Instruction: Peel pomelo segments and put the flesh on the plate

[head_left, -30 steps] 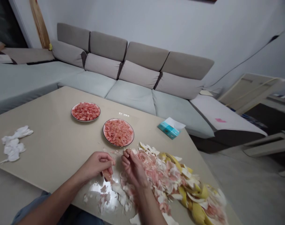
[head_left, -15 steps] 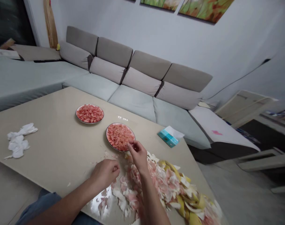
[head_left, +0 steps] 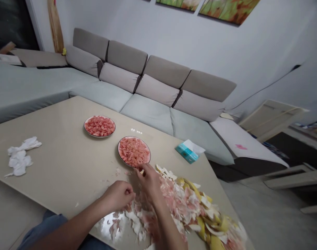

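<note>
Head view, and the right hand is right at the near edge of a plate, fingers bent, thumb close to the fingertips, any hold impossible to tell! Pink pulp fills that plate just beyond those fingers. Lower left of it, the left hand curls loosely, its grip hidden too, while peelings sprawl to the right hand's right.

Pictures are hanging above a grey sofa, and a blue tissue box is sitting on the table.
</note>
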Demonstrator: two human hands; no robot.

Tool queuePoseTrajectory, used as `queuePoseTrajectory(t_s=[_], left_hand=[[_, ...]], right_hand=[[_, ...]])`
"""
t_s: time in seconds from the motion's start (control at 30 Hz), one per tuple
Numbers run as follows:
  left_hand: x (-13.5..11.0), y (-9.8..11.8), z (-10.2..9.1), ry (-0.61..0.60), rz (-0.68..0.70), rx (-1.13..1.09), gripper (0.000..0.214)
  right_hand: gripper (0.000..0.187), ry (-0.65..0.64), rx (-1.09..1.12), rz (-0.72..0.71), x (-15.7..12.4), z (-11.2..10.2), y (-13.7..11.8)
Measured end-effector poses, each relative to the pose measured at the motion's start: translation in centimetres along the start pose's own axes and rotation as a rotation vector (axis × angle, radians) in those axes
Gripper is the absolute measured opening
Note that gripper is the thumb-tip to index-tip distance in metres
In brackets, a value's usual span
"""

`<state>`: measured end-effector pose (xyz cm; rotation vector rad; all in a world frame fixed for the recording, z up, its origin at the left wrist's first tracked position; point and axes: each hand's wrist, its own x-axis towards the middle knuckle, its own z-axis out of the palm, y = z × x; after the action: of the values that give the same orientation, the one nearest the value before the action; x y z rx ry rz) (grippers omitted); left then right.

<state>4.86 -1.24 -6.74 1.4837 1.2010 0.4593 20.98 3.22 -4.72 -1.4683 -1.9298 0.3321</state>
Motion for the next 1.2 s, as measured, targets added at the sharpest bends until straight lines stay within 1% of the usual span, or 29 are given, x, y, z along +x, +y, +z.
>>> queuePoseTrajectory(t_s=[0.07,0.1,0.2,0.27,0.33,0.43,0.57,0.7,0.8,0.9,0.93,1.0,1.03,1.07,1.13,1.2], left_hand=[[0.0,0.1,0.0,0.001,0.010,-0.011,0.027],[0.1,0.2,-0.1,0.001,0.013,-0.013,0.026],[0.3,0.2,-0.1,0.008,0.007,0.007,0.025],[0.4,0.0,-0.1,0.014,-0.005,0.028,0.024],[0.4,-0.1,-0.1,0.023,-0.007,0.043,0.024],[0.3,0.1,-0.1,0.038,0.001,0.029,0.024],[0.1,1.0,-0.4,0.020,0.010,-0.129,0.024],[-0.2,2.5,-1.3,0.092,0.082,-0.393,0.031],[-0.8,3.6,-2.1,0.134,0.118,-0.593,0.037],[-1.4,4.0,-2.4,0.142,0.132,-0.720,0.037],[-1.5,4.1,-2.4,0.140,0.149,-0.723,0.036],[-1.7,4.0,-2.4,0.139,0.190,-0.682,0.034],[-1.8,4.0,-2.4,0.133,0.205,-0.651,0.035],[-1.8,3.9,-2.4,0.129,0.213,-0.619,0.035],[-1.7,3.9,-2.3,0.131,0.223,-0.546,0.036],[-1.6,4.1,-2.1,0.135,0.228,-0.462,0.036]], right_hand=[[0.012,-0.017,-0.111,0.003,-1.3,1.2,0.2],[0.013,-0.002,-0.171,0.012,-1.7,1.9,0.5],[0.015,0.035,-0.318,-0.003,-1.5,3.8,1.3],[0.018,0.052,-0.383,-0.017,-1.1,4.6,1.7],[0.021,0.055,-0.413,-0.023,-0.9,4.8,1.7],[0.021,0.026,-0.385,-0.018,-1.3,3.6,1.0],[0.010,-0.052,-0.208,0.021,-2.7,0.7,0.1],[0.017,-0.146,0.002,0.049,-4.1,-1.6,0.2],[0.011,-0.171,0.121,0.118,-4.6,-2.4,0.2],[0.023,-0.115,0.288,0.220,-4.4,-2.5,-0.3],[0.023,-0.100,0.382,0.241,-4.4,-2.4,-0.5],[0.018,-0.117,0.623,0.263,-4.3,-2.1,-0.7],[0.022,-0.135,0.744,0.266,-4.4,-2.0,-0.7],[0.031,-0.151,0.843,0.269,-4.5,-1.8,-0.7],[0.044,-0.165,0.952,0.282,-5.0,-1.7,-0.6],[0.044,-0.150,0.958,0.295,-5.6,-1.8,-0.7]])
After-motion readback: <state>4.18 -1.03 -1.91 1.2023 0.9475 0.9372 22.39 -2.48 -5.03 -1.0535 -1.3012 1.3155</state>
